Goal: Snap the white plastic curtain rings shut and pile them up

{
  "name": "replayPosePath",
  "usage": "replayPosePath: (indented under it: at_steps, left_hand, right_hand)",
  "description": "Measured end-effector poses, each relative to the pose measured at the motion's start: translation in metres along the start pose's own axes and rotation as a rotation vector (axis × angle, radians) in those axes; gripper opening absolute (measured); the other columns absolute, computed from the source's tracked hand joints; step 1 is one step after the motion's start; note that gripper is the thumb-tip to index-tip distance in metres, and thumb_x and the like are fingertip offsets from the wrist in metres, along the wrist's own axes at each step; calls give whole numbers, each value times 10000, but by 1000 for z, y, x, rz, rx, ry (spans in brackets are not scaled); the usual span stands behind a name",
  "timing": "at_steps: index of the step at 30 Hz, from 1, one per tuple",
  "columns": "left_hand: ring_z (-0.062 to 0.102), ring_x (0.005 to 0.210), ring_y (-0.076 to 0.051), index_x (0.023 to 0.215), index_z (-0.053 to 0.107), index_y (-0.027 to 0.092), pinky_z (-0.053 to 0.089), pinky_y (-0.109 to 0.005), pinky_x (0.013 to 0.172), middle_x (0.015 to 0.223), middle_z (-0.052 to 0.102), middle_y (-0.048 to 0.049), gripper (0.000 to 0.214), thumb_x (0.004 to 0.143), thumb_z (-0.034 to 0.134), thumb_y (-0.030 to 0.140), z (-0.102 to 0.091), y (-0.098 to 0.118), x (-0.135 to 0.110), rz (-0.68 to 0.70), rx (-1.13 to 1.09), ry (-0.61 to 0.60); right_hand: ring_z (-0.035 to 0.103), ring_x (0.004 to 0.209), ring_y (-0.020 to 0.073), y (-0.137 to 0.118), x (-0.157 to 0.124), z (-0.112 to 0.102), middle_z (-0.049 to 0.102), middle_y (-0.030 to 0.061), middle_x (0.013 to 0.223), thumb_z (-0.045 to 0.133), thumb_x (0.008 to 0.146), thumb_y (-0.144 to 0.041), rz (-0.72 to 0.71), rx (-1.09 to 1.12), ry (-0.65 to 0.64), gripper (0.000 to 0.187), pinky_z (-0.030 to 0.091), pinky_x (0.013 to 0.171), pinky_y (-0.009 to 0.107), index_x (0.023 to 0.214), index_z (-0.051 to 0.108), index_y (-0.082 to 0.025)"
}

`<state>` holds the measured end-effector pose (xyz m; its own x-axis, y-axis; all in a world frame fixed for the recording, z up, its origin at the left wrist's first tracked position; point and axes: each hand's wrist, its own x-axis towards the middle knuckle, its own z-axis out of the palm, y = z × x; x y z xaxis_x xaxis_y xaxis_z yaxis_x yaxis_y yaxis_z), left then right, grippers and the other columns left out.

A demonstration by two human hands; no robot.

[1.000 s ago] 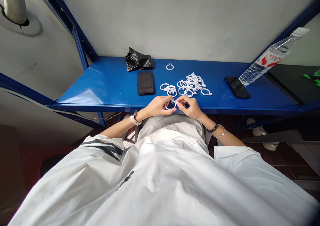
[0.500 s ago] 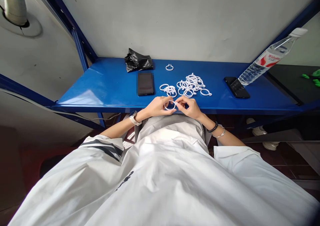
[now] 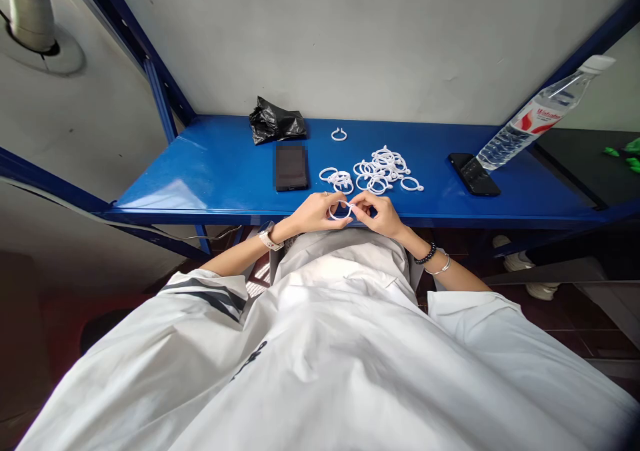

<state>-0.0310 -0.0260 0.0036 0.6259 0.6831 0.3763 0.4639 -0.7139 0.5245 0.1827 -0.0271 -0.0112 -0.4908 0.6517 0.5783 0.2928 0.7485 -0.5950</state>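
Observation:
Between both hands, at the front edge of the blue table (image 3: pixel 225 171), is a white plastic ring (image 3: pixel 339 218) with a small knob, like a curtain ring. My left hand (image 3: pixel 319 212) grips its left side, fingers closed round it. At the ring's right side, my right hand (image 3: pixel 379 215) pinches the knob end between thumb and fingertips. Just beyond lie a small group of white rings (image 3: pixel 343 182) and a larger heap of rings (image 3: pixel 383 170). One single ring (image 3: pixel 339 135) sits farther back, with its gap facing the wall.
A crumpled black plastic bag (image 3: pixel 275 123) and a dark flat box (image 3: pixel 291 168) are at the left. On the right stand a water bottle (image 3: pixel 530 128) and, beside its base, a black phone (image 3: pixel 474 174). Blue metal posts (image 3: pixel 160 98) frame the table before a grey wall.

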Motion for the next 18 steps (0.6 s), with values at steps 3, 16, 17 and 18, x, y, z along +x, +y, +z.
replayPosePath:
  at_steps: [3,16,17,18]
  left_hand:
    - [539,563,-115,912,590,161,348,-205,540,599,588,19,374,850,584,530,0,0,0,-1,-1,2]
    - [531,556,-117,918,600,157,345,-202,537,589,578,20,373,850,586,523,1,0,0,11,-3,11]
    - [528,552,-116,920,600,156,345,-202,535,589,576,20,374,850,585,524,1,0,0,11,-3,11]
    - [526,549,-115,922,601,156,344,-201,533,589,575,21,375,850,585,524,1,0,0,12,-2,11]
  right_hand:
    - [531,506,98,0,0,0,592,-40,612,557,956,-319,-3,-2,-4,130,425,516,225,918,604,-204]
    - [526,511,100,2,-1,-1,583,-41,613,538,968,-367,11,-12,-24,171,425,521,230,940,597,-209]
    - [522,510,99,2,-1,-1,581,-42,612,539,967,-361,11,-10,-26,165,423,519,230,940,596,-209]
    - [517,508,98,2,-1,-1,579,-44,610,541,964,-354,10,-8,-25,157,420,517,229,939,596,-209]
